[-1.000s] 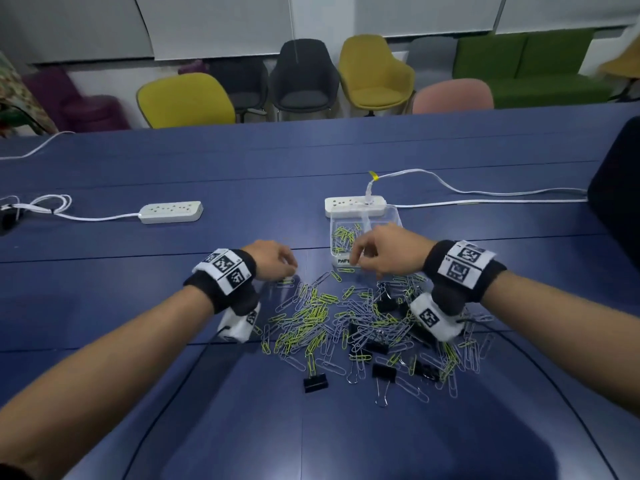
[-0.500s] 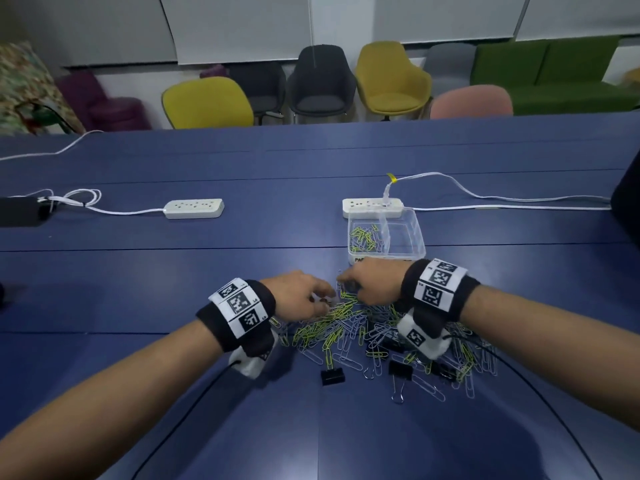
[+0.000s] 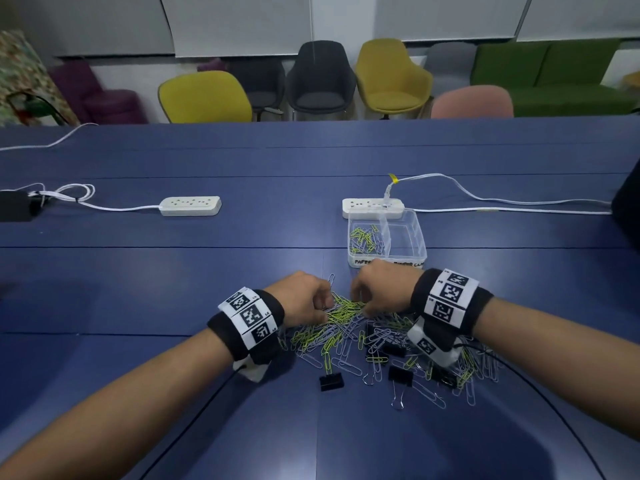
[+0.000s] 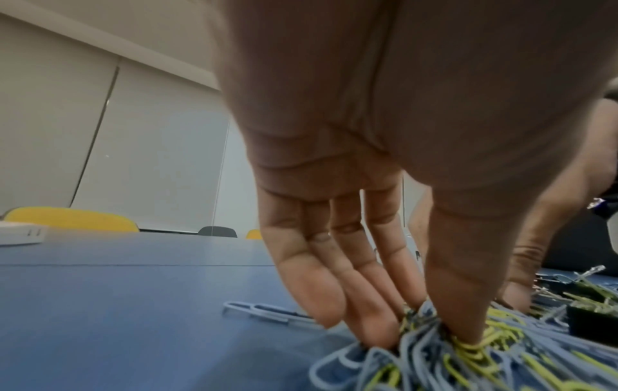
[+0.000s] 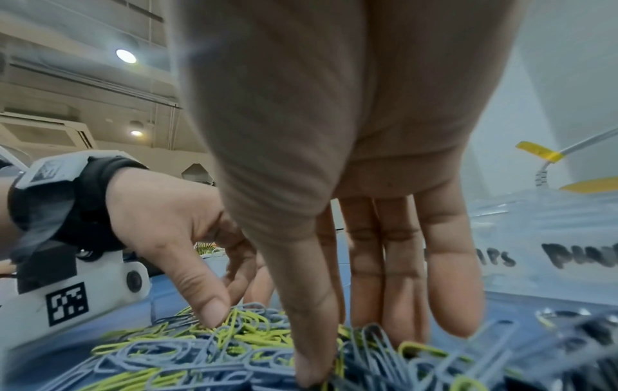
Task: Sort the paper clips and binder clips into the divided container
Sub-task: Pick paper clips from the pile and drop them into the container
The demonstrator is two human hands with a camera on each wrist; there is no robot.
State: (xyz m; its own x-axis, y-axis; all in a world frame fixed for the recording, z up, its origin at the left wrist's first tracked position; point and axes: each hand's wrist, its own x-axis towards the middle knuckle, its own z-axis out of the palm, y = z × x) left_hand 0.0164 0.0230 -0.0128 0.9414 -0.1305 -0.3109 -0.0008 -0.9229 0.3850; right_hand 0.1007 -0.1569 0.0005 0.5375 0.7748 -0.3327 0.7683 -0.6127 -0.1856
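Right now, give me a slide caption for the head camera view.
Both hands, left hand and right hand, gather paper clips before the divided container.

An office meeting room. A long blue surface [image 3: 207,271] carries two white power strips [image 3: 189,206] with cables. Behind it stand shell chairs in yellow [image 3: 206,97], dark grey [image 3: 320,81] and pink [image 3: 472,102], beside a green sofa [image 3: 554,77]. White roller blinds [image 3: 242,22] cover the far wall, and recessed ceiling lights [image 5: 126,56] show overhead.

Coloured chairs [image 3: 393,77] and a green sofa [image 3: 550,79] line the pale wall [image 3: 242,22].
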